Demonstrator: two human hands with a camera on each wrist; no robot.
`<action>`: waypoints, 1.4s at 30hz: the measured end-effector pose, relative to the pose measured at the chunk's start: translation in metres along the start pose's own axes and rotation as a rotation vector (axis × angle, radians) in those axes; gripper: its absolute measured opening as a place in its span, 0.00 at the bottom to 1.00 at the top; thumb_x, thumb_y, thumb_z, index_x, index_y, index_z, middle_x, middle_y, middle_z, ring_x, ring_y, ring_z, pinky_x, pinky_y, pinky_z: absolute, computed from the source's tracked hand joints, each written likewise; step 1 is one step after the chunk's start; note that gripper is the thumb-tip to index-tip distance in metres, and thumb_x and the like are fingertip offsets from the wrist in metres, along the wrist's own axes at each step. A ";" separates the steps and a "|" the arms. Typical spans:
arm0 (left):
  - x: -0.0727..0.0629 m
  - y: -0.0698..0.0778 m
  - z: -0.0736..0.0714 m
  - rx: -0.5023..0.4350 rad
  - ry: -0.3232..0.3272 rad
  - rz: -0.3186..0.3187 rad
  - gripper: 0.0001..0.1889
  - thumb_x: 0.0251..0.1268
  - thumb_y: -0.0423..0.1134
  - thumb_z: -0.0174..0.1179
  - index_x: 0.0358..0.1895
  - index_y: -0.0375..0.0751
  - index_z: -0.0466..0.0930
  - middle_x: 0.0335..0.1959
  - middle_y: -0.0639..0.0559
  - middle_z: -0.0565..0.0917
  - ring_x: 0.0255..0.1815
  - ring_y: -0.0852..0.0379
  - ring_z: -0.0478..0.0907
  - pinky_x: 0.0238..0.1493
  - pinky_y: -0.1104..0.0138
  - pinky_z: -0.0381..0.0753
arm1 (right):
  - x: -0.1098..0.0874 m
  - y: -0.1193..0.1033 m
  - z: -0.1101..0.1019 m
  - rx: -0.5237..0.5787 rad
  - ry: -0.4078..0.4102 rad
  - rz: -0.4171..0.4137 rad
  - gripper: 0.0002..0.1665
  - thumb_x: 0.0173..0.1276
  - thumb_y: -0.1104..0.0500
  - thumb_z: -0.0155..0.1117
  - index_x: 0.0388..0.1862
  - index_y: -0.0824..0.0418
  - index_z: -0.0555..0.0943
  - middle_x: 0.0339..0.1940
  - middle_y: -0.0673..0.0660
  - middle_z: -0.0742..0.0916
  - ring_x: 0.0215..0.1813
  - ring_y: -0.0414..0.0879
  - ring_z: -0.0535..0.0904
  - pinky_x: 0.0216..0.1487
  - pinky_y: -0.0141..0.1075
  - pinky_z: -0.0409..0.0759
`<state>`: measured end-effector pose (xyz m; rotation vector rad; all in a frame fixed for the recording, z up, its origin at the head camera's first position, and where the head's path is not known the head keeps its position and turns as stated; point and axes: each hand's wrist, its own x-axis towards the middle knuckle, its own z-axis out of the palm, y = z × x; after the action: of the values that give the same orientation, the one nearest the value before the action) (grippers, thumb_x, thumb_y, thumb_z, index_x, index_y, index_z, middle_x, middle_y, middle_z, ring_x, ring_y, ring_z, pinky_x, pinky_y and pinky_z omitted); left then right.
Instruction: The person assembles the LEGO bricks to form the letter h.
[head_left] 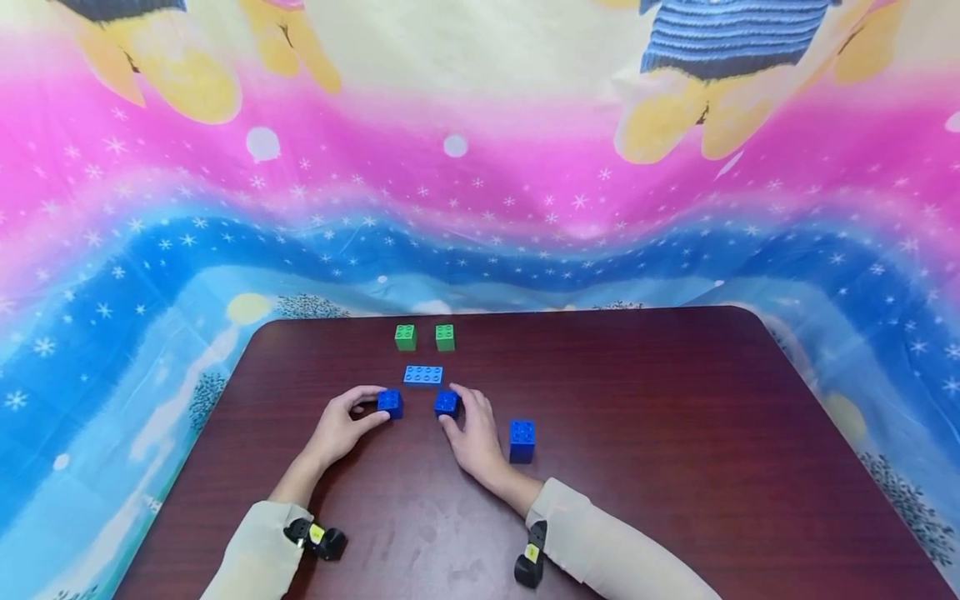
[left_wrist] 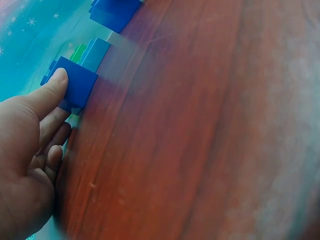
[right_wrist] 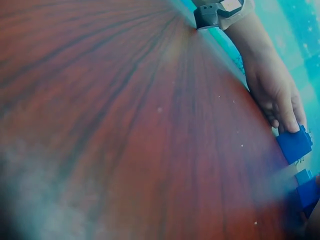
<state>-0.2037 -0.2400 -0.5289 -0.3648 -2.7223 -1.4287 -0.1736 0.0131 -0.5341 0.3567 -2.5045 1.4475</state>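
Observation:
My left hand (head_left: 339, 429) pinches a dark blue toy building block (head_left: 390, 403) between thumb and fingers, studs up. In the left wrist view the thumb presses on the near face of this left block (left_wrist: 77, 82). A matching dark blue block (head_left: 446, 403) is held by my right hand (head_left: 476, 437), a short gap to the right of the first. Just beyond the two blocks lies a flat light blue brick (head_left: 423, 375) with two rows of studs. The right wrist view catches only part of the right block (right_wrist: 308, 192) at its edge.
Two green blocks (head_left: 406, 337) stand apart near the table's far edge. A taller dark blue block (head_left: 522, 442) stands right of my right hand, close to the forearm. The dark brown table (head_left: 675, 433) meets a patterned cloth (head_left: 480, 200) behind it.

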 end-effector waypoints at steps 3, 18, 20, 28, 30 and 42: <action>0.000 -0.001 0.000 0.002 0.002 0.000 0.21 0.64 0.37 0.72 0.60 0.41 0.82 0.53 0.43 0.86 0.56 0.46 0.81 0.55 0.53 0.78 | 0.000 0.001 0.001 0.007 0.008 0.009 0.26 0.69 0.65 0.70 0.65 0.65 0.77 0.58 0.61 0.82 0.59 0.54 0.76 0.58 0.47 0.78; 0.000 0.000 0.001 -0.001 0.004 0.010 0.20 0.64 0.35 0.71 0.59 0.41 0.83 0.48 0.46 0.87 0.50 0.48 0.83 0.50 0.59 0.79 | -0.003 0.006 -0.004 0.056 0.006 -0.011 0.23 0.59 0.63 0.79 0.54 0.61 0.84 0.46 0.57 0.89 0.50 0.51 0.84 0.54 0.44 0.81; 0.000 0.000 0.001 -0.003 0.001 0.013 0.20 0.64 0.35 0.71 0.59 0.41 0.83 0.48 0.45 0.87 0.50 0.48 0.83 0.50 0.60 0.79 | -0.003 0.006 -0.005 0.062 -0.009 -0.010 0.22 0.59 0.62 0.79 0.53 0.60 0.85 0.46 0.56 0.89 0.50 0.50 0.85 0.54 0.43 0.82; 0.000 -0.001 -0.001 -0.014 -0.016 0.042 0.20 0.65 0.36 0.71 0.59 0.41 0.83 0.49 0.45 0.87 0.51 0.48 0.83 0.51 0.58 0.81 | -0.005 0.006 -0.007 0.105 -0.053 -0.014 0.24 0.58 0.62 0.80 0.54 0.62 0.86 0.48 0.56 0.90 0.51 0.48 0.86 0.55 0.40 0.83; -0.001 -0.003 -0.002 -0.014 -0.007 0.043 0.20 0.65 0.37 0.71 0.59 0.42 0.83 0.50 0.46 0.87 0.51 0.48 0.83 0.50 0.61 0.81 | -0.007 0.007 -0.005 0.099 -0.058 -0.020 0.24 0.57 0.62 0.80 0.54 0.61 0.86 0.48 0.55 0.90 0.51 0.47 0.86 0.55 0.38 0.83; -0.009 0.010 -0.004 -0.144 0.036 0.055 0.20 0.66 0.30 0.68 0.61 0.35 0.79 0.52 0.38 0.85 0.45 0.49 0.84 0.48 0.72 0.82 | -0.008 0.006 -0.004 0.063 -0.080 -0.024 0.24 0.56 0.60 0.81 0.53 0.59 0.87 0.46 0.53 0.91 0.51 0.46 0.85 0.54 0.37 0.82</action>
<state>-0.1933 -0.2395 -0.5201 -0.4127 -2.5686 -1.6045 -0.1676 0.0203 -0.5401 0.4635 -2.5108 1.5348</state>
